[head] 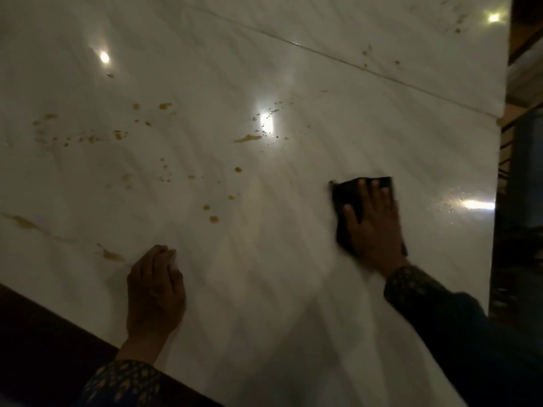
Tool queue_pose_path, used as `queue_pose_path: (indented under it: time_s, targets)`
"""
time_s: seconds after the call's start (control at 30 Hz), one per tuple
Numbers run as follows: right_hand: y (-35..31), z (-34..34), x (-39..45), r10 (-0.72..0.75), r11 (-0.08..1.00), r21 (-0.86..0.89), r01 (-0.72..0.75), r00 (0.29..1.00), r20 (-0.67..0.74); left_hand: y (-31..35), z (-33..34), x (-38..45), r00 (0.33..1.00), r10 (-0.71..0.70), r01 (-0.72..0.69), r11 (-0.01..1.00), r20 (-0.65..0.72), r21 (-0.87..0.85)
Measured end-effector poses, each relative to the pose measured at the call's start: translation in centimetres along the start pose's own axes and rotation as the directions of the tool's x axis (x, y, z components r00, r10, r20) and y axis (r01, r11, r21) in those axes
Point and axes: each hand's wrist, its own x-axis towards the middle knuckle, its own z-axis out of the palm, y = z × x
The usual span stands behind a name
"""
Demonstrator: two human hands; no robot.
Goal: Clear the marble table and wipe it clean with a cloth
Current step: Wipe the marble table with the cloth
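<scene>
Filling most of the view is the white marble table (pixel 293 83), glossy with light glare and dotted with brownish spills (pixel 248 138) left of centre. Right hand (pixel 374 221) presses flat, fingers spread, on a dark cloth (pixel 342 198) near the right edge. Left hand (pixel 155 292) rests on the marble by the near edge, fingers loosely bent, holding nothing.

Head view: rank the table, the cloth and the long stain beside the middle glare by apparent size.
1. Table, fills most of the view.
2. Cloth, partly hidden under the right hand.
3. Stain, smallest.
</scene>
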Motion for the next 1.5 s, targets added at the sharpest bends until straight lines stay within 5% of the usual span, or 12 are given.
queue_pose_path:
  time_s: [0.13, 0.33, 0.47, 0.87, 1.13, 1.3, 1.5]
  targets:
    - [-0.4, -0.6, 2.6, 0.279, 0.960, 0.027, -0.279, 0.960, -0.003, 0.0, 0.0, 0.0, 1.000, -0.017, 0.017, 1.000, -0.004, -0.011]
    - [-11.3, 2.4, -9.5, -0.088, 0.994, 0.074, 0.085, 0.996, 0.030, 0.3, -0.4, 0.1, 1.000, -0.009, 0.008, 1.000, -0.022, -0.011]
    - [-12.7, 3.1, -12.8, -0.169, 0.984, 0.072, 0.163, 0.981, 0.093, 0.5, -1.0, 0.9, 1.000, -0.023, 0.023, 0.999, 0.001, 0.034]
    - [-11.3, 1.6, 10.2, -0.094, 0.996, 0.007, 0.093, 0.994, 0.055, 0.1, 3.0, 9.3, 0.998, -0.061, 0.061, 0.998, 0.003, 0.001]
    - [-6.5, -0.8, 25.6, 0.111, 0.994, -0.003, -0.111, 0.994, 0.011, -0.1, 3.6, 9.6, 0.995, -0.097, 0.096, 0.995, -0.019, -0.014]
    - [-14.2, 0.6, 26.3, -0.219, 0.975, -0.042, 0.219, 0.976, 0.012, -0.2, 3.4, 9.9, 0.996, -0.084, 0.084, 0.996, -0.022, -0.034]
    - [-19.9, 3.7, 11.6, -0.625, 0.776, 0.001, 0.630, 0.769, 0.136, 0.0, 3.4, 9.7, 0.992, -0.122, 0.121, 0.992, -0.027, -0.044]
